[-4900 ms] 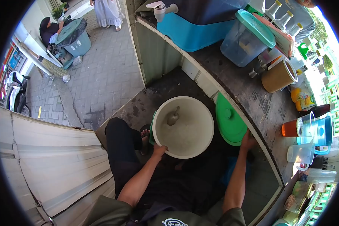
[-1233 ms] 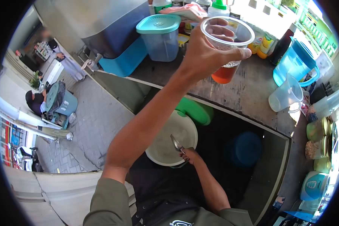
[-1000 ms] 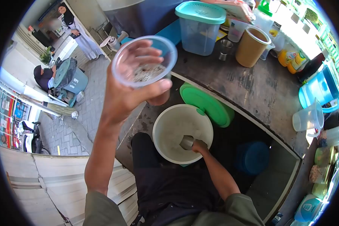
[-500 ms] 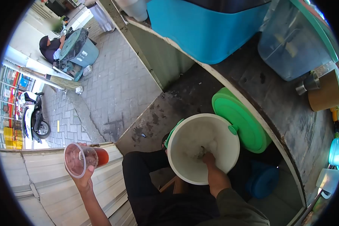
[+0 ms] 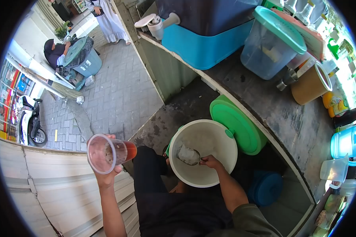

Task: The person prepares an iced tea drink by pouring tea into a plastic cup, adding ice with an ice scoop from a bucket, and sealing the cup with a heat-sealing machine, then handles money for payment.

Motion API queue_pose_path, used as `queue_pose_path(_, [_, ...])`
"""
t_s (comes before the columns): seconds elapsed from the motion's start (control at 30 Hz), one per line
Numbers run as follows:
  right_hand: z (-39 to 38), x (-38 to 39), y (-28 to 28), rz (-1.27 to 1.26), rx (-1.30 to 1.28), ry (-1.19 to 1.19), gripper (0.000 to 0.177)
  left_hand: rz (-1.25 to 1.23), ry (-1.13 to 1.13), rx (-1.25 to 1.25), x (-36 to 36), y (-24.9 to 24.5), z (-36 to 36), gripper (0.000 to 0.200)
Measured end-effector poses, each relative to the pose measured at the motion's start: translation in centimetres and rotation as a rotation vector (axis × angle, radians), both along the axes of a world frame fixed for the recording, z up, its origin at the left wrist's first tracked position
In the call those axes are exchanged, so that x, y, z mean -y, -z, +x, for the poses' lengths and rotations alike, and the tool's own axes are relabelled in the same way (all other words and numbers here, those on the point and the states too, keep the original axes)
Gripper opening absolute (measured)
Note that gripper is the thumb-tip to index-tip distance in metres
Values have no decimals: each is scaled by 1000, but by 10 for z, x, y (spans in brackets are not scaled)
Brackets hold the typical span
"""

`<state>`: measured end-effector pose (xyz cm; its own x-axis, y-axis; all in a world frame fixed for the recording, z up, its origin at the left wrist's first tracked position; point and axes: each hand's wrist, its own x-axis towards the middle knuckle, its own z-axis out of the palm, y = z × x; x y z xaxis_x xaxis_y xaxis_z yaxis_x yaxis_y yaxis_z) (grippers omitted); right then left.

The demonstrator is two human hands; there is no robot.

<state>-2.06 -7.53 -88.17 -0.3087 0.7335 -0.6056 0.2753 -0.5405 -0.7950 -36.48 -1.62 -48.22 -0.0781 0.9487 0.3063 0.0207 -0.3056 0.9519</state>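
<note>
My left hand (image 5: 106, 177) is wrapped round a clear plastic cup (image 5: 103, 155), tilted in view, with reddish-brown drink in its lower part. In my right hand (image 5: 211, 161) is the handle of a scoop (image 5: 189, 156) heaped with ice (image 5: 186, 153). The scoop is over the mouth of a white bucket (image 5: 223, 172), which stands on the floor by my legs. What lies at the bottom of the bucket is partly hidden by the scoop. Against the bucket's far right side leans its green lid (image 5: 238, 126).
A counter (image 5: 261, 93) on the right bears a blue drink dispenser (image 5: 209, 47), a lidded plastic container (image 5: 265, 55), a metal jigger (image 5: 286, 80) and a brown cup (image 5: 309, 89). Beneath it sits a blue tub (image 5: 267, 187). Outside, two people are near a trash bin (image 5: 85, 59); a motorbike (image 5: 31, 122) stands left.
My right hand has risen from deep in the bucket, bringing up the scoop with ice. My left hand has brought the cup rightward, closer to the bucket. The view has shifted.
</note>
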Motion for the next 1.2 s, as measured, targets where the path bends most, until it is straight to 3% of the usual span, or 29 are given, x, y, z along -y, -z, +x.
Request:
queue_pose_path(0.07, [8, 0, -32, 8, -133, -12, 17, -2, 110, -12, 1, 1, 18, 97])
queue_pose_path(0.2, [35, 19, -104, 66, -53, 9, 16, 56, 232, -33, -2, 27, 61, 82])
queue_pose_path(0.3, [60, 43, -166, 179, 2, 126, 16, -69, 336, -97, -5, 64, 93, 71])
queue_pose_path(0.4, [81, 71, -245, 264, 224, 201, 16, -33, 396, -42, -7, 104, 123, 70])
queue_pose_path(0.57, [93, 100, -361, 315, 487, 328, 20, -43, 528, -214, -4, 137, 159, 73])
queue_pose_path(0.7, [81, 106, -384, 314, 492, 359, 22, -35, 593, -388, 6, 126, 185, 76])
queue_pose_path(0.83, [69, 109, -370, 223, 443, 332, 22, -20, 660, -305, 11, 134, 201, 77])
queue_pose_path(0.9, [69, 109, -366, 196, 535, 323, 22, 0, 691, -265, 14, 134, 206, 77])
queue_pose_path(1.03, [58, 108, -391, 218, 602, 307, 21, 19, 693, -385, 19, 128, 205, 74])
queue_pose_path(1.2, [46, 102, -405, 273, 731, 278, 18, -43, 634, -239, 22, 138, 203, 73])
